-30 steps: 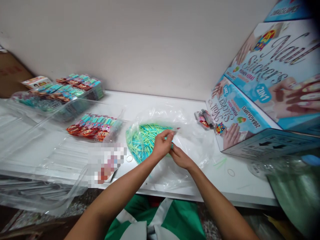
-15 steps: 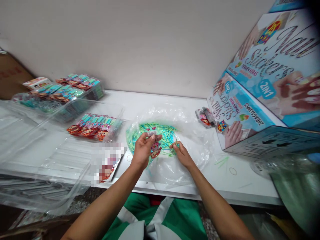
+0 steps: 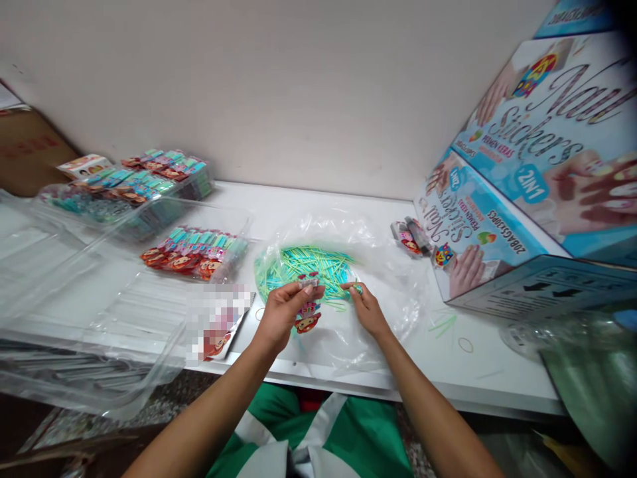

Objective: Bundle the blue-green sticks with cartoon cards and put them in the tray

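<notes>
My left hand pinches the top of a small clear sticker packet with a red cartoon figure, holding it above the white table. My right hand pinches a thin green stick at the edge of a heap of green and blue sticks. The sticks lie on a spread clear plastic bag. Both hands are closed, a short gap apart.
Clear trays with rows of filled sticker packets stand at the left. An empty clear tray overhangs the front edge. Blue "Nail Stickers" boxes stack at the right, with a few packets beside them. A rubber band lies near the right front.
My hands have drawn apart. The left hand now holds the packet hanging lower and nearer me; the right hand has moved to the sticks' edge and pinched one.
</notes>
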`<state>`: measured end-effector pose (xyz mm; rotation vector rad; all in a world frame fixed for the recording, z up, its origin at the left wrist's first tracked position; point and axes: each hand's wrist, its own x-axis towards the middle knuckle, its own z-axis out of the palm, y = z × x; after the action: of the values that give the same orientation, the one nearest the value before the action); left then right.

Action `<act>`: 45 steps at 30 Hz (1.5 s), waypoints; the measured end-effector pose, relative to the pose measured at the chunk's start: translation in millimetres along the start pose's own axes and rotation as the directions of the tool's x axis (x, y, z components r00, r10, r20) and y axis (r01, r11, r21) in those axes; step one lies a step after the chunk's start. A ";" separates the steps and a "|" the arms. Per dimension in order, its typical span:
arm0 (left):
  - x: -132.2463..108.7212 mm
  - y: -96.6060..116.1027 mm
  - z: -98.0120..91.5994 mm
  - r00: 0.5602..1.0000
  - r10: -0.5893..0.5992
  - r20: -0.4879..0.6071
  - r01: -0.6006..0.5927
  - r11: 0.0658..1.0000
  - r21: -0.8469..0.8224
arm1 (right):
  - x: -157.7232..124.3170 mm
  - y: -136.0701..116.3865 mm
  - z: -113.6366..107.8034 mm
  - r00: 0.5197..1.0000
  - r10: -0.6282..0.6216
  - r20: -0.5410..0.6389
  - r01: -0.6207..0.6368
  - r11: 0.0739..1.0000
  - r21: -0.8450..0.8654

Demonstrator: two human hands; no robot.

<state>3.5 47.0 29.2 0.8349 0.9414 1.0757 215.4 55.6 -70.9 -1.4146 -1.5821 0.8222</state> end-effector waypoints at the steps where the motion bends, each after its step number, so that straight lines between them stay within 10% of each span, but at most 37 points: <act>1: -0.8 -0.1 -0.9 1.000 -0.013 0.010 0.013 1.000 0.008 | 1.4 -3.1 -2.8 1.000 -0.014 0.001 0.014 1.000 -0.022; 6: -1.2 -4.3 -2.7 0.999 -0.032 -0.037 0.036 0.995 0.090 | 5.8 -23.7 -15.2 0.992 -0.099 0.073 0.109 0.984 -0.144; 10: 8.3 -13.1 4.8 0.959 0.255 -0.125 -0.197 0.913 0.358 | 2.8 -44.8 -12.3 0.955 -0.199 0.220 0.251 0.937 -0.243; 16: 27.5 -31.8 22.3 0.849 0.512 0.130 -0.483 0.652 0.584 | -3.8 -64.5 2.6 0.894 -0.320 0.314 0.424 0.832 -0.358; 20: 29.3 -36.0 19.5 0.906 0.423 0.018 -0.377 0.785 0.491 | -7.0 -63.8 0.3 0.960 -0.164 0.225 0.193 0.975 -0.114; 24: 25.5 -29.8 7.2 0.995 0.064 -0.082 -0.051 0.987 0.152 | -5.6 -58.4 -5.1 0.991 -0.026 0.133 0.002 0.984 0.177; 32: 11.7 -26.5 -5.2 0.990 -0.144 -0.010 0.144 0.990 0.006 | 6.9 -63.7 -5.3 0.995 0.099 0.004 -0.091 0.895 0.437; 45: -2.7 -21.9 -4.5 0.971 -0.202 0.126 0.197 0.979 0.055 | 0.4 -111.8 -10.6 0.959 -0.021 0.283 0.106 0.952 -0.288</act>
<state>6.1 39.0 8.3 0.8169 0.9186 0.8199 176.1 38.8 32.9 -1.4975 -2.0281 0.7904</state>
